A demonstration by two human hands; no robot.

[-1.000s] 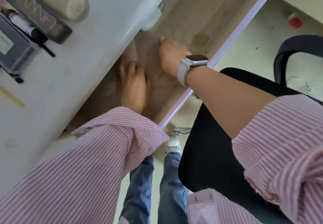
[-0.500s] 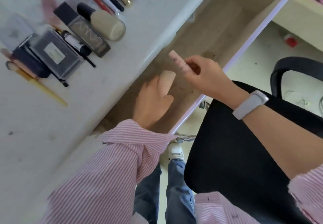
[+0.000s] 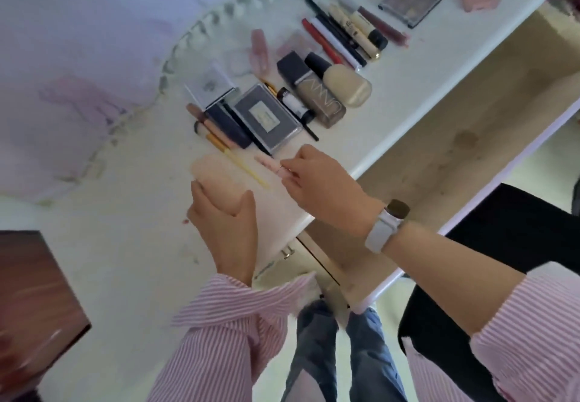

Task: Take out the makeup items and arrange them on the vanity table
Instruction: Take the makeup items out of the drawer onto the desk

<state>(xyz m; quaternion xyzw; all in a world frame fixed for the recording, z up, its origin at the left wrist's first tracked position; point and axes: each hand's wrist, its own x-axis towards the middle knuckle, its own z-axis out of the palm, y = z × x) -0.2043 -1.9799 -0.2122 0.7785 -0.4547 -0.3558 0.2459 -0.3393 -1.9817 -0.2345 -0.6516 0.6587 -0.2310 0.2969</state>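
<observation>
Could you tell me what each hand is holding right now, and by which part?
Left hand grips a blurred peach tube by its near end; right hand pinches a slim pink stick by its near end.

Black chair (image 3: 508, 244) on pale floor (image 3: 543, 163); dark wooden furniture (image 3: 34, 301) left.

Peach tube (image 3: 216, 175) and slim pink stick (image 3: 270, 166) held over vanity table (image 3: 125, 244).

Left hand (image 3: 224, 216) grips blurred peach tube (image 3: 216, 175) over white vanity table (image 3: 125, 260). Right hand (image 3: 320, 181) pinches small pink stick (image 3: 270, 166) just beside yellow-handled brush (image 3: 241, 163). Grey compact (image 3: 266, 119), 2 foundation bottles (image 3: 329, 94), pencils (image 3: 339, 37) lie behind. Drawer (image 3: 439, 150) open at right.
</observation>
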